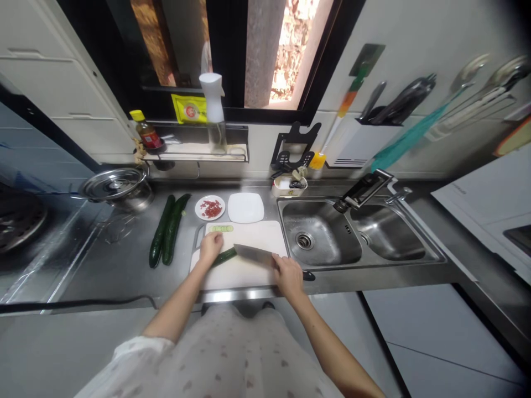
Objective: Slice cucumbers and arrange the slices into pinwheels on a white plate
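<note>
My right hand (289, 275) is wrapped round the handle of a cleaver (254, 254), whose blade points left across the white cutting board (257, 276). By the blade's tip lies a cut piece of cucumber (224, 256), partly hidden by my left hand (211, 247). The left fingers are curled together over the board's left side, and what they pinch, if anything, is hidden. Just beyond them, a short row of pale cucumber slices (221, 228) lies near the board's far edge. Two whole cucumbers (169, 231) rest on the steel counter to the left.
Behind the board stand a small plate of chopped red pieces (211, 208) and a square white plate (245, 208). A double sink (323, 235) with a black faucet (360, 190) is on the right. A lidded steel pot (120, 188) sits at the left rear.
</note>
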`<state>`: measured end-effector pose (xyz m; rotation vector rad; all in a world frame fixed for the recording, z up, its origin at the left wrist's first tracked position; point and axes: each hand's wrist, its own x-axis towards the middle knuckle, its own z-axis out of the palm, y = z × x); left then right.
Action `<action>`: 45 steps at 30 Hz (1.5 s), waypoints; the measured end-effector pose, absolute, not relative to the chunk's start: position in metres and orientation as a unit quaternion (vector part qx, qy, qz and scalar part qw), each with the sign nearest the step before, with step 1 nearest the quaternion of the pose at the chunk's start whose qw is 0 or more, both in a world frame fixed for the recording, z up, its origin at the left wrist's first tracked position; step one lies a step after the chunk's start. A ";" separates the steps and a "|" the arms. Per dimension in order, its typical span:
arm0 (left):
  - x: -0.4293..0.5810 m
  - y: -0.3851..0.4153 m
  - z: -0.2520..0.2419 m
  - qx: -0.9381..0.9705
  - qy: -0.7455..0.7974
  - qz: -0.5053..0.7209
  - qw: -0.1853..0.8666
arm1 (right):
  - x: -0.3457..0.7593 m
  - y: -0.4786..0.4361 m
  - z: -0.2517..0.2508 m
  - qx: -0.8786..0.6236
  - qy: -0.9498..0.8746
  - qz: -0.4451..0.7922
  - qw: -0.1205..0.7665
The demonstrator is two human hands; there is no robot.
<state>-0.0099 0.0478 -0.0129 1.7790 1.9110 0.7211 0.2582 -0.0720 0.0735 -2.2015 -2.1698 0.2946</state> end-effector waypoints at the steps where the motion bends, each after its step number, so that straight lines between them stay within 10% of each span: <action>1: -0.012 0.041 -0.013 0.643 0.685 0.265 0.217 | 0.256 -0.071 0.074 -0.708 -0.699 0.100 0.027; 19: -0.006 -0.001 -0.011 0.734 0.588 0.284 0.184 | 0.194 -0.040 0.079 -0.687 -0.619 0.263 0.275; 34: -0.002 -0.002 -0.006 0.767 0.534 0.280 0.220 | 0.181 -0.020 0.063 -0.690 -0.682 0.242 0.003; 45: -0.002 -0.001 -0.013 0.784 0.526 0.242 0.221 | 0.176 -0.026 0.068 -0.676 -0.684 0.273 -0.024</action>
